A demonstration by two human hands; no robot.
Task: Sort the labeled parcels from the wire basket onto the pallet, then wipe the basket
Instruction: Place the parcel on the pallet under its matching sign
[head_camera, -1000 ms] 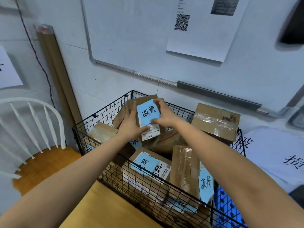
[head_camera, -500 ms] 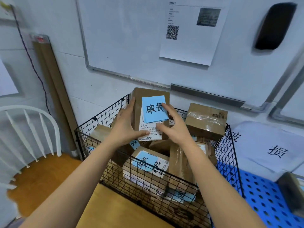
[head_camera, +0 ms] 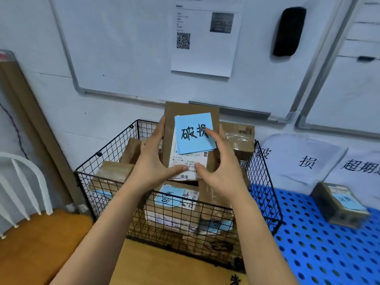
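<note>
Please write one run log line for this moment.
both hands: left hand, right hand | hold: parcel above wire basket | pallet: one box

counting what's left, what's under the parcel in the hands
Under the held parcel the wire basket holds more brown parcels, some with blue notes. Deeper layers are covered.

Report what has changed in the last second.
Both hands, left hand and right hand, lifted the held parcel with its blue note from among the boxes to above the wire basket. The grip is unchanged, and the other parcels stayed put.
</note>
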